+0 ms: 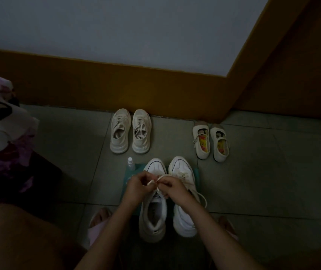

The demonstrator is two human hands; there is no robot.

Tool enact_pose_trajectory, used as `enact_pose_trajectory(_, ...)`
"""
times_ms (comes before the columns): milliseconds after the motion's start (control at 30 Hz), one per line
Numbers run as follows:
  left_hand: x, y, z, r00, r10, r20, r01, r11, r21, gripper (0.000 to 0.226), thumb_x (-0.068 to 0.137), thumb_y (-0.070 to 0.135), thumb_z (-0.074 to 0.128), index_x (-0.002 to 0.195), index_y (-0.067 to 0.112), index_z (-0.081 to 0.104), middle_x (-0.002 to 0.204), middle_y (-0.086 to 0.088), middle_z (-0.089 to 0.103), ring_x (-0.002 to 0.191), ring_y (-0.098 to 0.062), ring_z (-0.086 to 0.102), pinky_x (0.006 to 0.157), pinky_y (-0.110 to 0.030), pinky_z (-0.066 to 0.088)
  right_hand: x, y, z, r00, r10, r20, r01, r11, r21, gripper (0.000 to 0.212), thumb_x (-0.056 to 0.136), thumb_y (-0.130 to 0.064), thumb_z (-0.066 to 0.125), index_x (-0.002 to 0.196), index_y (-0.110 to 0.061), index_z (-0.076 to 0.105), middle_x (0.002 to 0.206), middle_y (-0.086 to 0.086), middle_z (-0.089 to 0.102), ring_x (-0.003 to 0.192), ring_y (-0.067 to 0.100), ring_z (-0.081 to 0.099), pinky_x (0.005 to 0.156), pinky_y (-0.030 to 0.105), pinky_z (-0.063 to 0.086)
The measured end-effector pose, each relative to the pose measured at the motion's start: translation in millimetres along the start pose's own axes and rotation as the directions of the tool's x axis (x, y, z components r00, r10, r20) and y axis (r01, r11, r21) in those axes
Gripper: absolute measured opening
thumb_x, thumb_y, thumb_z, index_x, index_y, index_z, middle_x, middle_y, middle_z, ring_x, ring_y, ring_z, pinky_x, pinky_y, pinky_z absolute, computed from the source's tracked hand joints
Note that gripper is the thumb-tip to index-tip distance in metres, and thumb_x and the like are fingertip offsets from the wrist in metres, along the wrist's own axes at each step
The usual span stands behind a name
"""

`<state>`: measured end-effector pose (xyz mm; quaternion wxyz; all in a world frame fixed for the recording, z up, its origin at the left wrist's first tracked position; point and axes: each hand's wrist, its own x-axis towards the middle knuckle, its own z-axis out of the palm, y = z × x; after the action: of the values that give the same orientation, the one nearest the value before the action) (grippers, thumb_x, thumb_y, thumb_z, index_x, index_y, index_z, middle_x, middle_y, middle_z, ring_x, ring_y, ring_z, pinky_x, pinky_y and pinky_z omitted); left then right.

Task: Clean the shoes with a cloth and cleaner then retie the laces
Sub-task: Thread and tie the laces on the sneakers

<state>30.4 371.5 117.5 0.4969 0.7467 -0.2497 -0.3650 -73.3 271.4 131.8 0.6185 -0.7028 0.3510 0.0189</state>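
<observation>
Two white sneakers stand side by side on a teal cloth (196,177) on the tiled floor, toes pointing away from me. Over the left sneaker (152,213) my left hand (138,185) and my right hand (172,189) each pinch a strand of its white lace (160,178), held in loops above the tongue. The right sneaker (183,191) has a loose lace trailing off to the right. A small clear spray bottle (130,165) stands at the cloth's far left corner.
A beige pair of sneakers (130,131) sits near the brown skirting. A small white strap-shoe pair (211,142) lies at the right. Purple floral fabric (2,133) fills the left. My feet in pink slippers (97,225) flank the shoes.
</observation>
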Motion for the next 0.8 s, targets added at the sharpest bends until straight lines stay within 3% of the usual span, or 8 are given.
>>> enact_pose_trajectory(133, -6, 2, 1, 0.993, 0.075, -0.091, -0.065, 0.992, 0.109, 0.014, 0.076, -0.001, 0.067, 0.075, 0.012, 0.063, 0.075, -0.005, 0.067, 0.072, -0.01, 0.062, 0.066, -0.021, 0.049, 1, 0, -2, 1.0, 0.002, 0.02, -0.004, 0.997, 0.071, 0.01, 0.09, -0.003, 0.056, 0.088, -0.007, 0.064, 0.073, 0.0, 0.056, 0.065, 0.01, 0.053, 0.054, 0.015, 0.044)
enact_pose_trajectory(300, -10, 0, 9, 0.975, 0.182, -0.123, -0.145, 0.953, 0.265, 0.025, 0.074, -0.002, 0.066, 0.072, 0.021, 0.058, 0.075, -0.001, 0.067, 0.072, -0.011, 0.064, 0.066, -0.026, 0.051, -1, 1, -4, 1.0, 0.01, 0.008, -0.011, 0.998, 0.066, 0.009, 0.089, -0.003, 0.057, 0.092, -0.003, 0.065, 0.074, 0.0, 0.06, 0.065, 0.01, 0.056, 0.055, 0.016, 0.047)
enact_pose_trajectory(467, -5, -2, 8, 0.991, 0.096, -0.096, -0.084, 0.989, 0.124, 0.022, 0.074, -0.005, 0.066, 0.071, 0.016, 0.063, 0.074, -0.002, 0.069, 0.072, -0.013, 0.066, 0.069, -0.029, 0.053, -3, 4, -8, 0.997, 0.061, -0.047, -0.051, 0.98, 0.193, 0.025, 0.09, 0.004, 0.051, 0.109, -0.011, 0.056, 0.083, 0.002, 0.063, 0.063, 0.007, 0.061, 0.052, 0.017, 0.048)
enact_pose_trajectory(633, -5, -1, 6, 0.996, 0.06, -0.061, -0.059, 0.998, 0.02, 0.02, 0.073, -0.004, 0.07, 0.073, 0.014, 0.063, 0.071, -0.001, 0.067, 0.066, -0.004, 0.062, 0.065, -0.018, 0.049, -4, 0, -9, 1.0, 0.004, -0.001, -0.004, 0.998, 0.063, 0.021, 0.091, 0.0, 0.051, 0.085, -0.017, 0.06, 0.067, -0.005, 0.058, 0.059, 0.006, 0.055, 0.05, 0.013, 0.043)
enact_pose_trajectory(733, -8, 1, 4, 0.996, 0.006, -0.092, -0.012, 0.998, -0.067, 0.01, 0.072, -0.003, 0.072, 0.075, 0.005, 0.067, 0.074, -0.006, 0.069, 0.067, -0.006, 0.064, 0.066, -0.017, 0.051, -8, 2, -12, 0.999, 0.012, -0.051, -0.012, 1.0, 0.004, 0.013, 0.09, -0.008, 0.057, 0.086, -0.015, 0.067, 0.063, -0.01, 0.059, 0.053, -0.005, 0.054, 0.052, 0.012, 0.04)
enact_pose_trajectory(800, -12, 2, 1, 0.992, -0.052, -0.119, 0.035, 0.989, -0.142, 0.005, 0.074, -0.002, 0.07, 0.075, 0.003, 0.069, 0.073, -0.005, 0.071, 0.068, -0.005, 0.066, 0.067, -0.017, 0.052, -9, 2, -14, 0.993, 0.002, -0.118, -0.009, 0.998, -0.061, 0.017, 0.09, -0.01, 0.057, 0.075, -0.012, 0.065, 0.056, -0.01, 0.056, 0.05, -0.004, 0.05, 0.054, 0.011, 0.037)
